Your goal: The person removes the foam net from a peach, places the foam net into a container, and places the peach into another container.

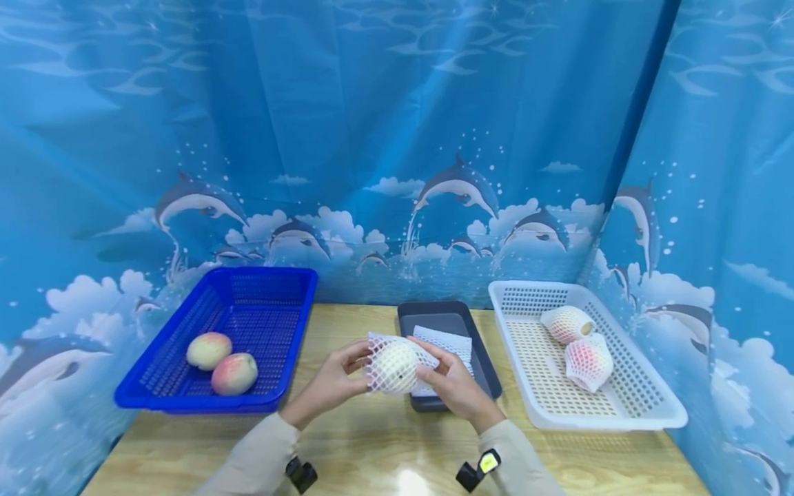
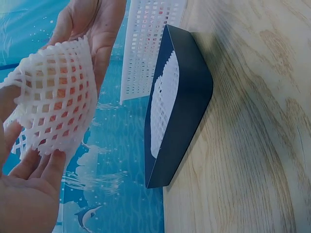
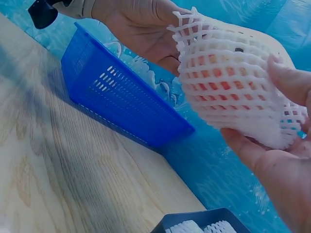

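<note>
Between both hands, above the table, is a peach [image 1: 397, 366] inside a white foam net sleeve [image 2: 56, 92]; its reddish skin shows through the mesh in the wrist views. My left hand [image 1: 335, 379] holds the sleeve's left end, fingers and thumb around the mesh. On the other side, my right hand [image 1: 457, 387] grips the netted peach, thumb on the near face and fingers behind or under it. Below and behind the right hand, a dark grey tray [image 1: 434, 313] holds flat white foam nets [image 1: 457, 343], partly covered by that hand.
At the left, a blue basket [image 1: 285, 331] contains two bare peaches [image 1: 234, 374]. A white basket [image 1: 515, 365] on the right has two peaches in foam nets [image 1: 589, 362]. The wooden table [image 1: 347, 448] backs onto a blue dolphin-print curtain [image 1: 372, 138].
</note>
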`<state>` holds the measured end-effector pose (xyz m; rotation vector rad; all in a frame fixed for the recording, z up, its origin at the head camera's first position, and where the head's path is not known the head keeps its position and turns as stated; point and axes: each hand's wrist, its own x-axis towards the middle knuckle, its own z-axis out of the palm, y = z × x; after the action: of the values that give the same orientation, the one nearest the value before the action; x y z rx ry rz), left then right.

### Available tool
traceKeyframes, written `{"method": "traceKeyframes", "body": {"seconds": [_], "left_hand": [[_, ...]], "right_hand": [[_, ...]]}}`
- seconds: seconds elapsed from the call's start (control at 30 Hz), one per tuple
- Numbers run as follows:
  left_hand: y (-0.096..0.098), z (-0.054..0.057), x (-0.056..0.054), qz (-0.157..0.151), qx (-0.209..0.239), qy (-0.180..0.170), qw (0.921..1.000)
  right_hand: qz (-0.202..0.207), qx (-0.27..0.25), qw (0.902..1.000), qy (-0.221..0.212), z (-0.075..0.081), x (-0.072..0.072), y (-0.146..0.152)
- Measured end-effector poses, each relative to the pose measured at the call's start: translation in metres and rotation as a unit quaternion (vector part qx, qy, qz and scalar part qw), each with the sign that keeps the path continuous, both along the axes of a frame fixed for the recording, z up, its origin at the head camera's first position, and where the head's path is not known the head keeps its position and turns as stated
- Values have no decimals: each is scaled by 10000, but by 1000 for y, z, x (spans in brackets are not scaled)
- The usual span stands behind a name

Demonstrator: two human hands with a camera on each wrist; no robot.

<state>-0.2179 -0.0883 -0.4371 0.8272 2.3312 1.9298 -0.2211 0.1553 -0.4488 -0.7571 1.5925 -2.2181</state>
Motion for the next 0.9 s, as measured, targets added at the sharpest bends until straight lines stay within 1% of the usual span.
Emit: {"method": "traceKeyframes", "body": {"seconds": [0.1,0.23,0.4,0.43,0.57,0.63,0.7,0.8,0.9], "left_hand": [[0,1,1,21,-58,-92,9999],[0,0,1,-28,-94,-60,9999],[-2,-4,-1,-135,-155,-95,9997],[-3,-5,-1,-189,-169,-71,9997],[-6,-9,-2,-463,-252,-175,9985],[-7,-10,0,-591,-295,-266,9975],[-9,-11,1,-638,-352,-321,9968],[-11,-12,2,-569,-376,-225,9974],[-12,-13,2,-388,-434,-109,9982]], "right_hand": [[-114,-100,9997,-191,0,1,-1],[-279,-69,9990,-335,0,2,-2],[-333,-65,9990,-280,-5,0,-5],[-326,-75,9991,-248,-6,-1,-6],[-289,-67,9995,-99,-13,-3,-9],[-393,90,9992,-73,-15,-3,-11],[-599,380,9975,-62,-16,-3,-13],[-1090,1000,9889,-124,-15,-2,-16],[-1472,1388,9792,-169,-11,-1,-18]]}}
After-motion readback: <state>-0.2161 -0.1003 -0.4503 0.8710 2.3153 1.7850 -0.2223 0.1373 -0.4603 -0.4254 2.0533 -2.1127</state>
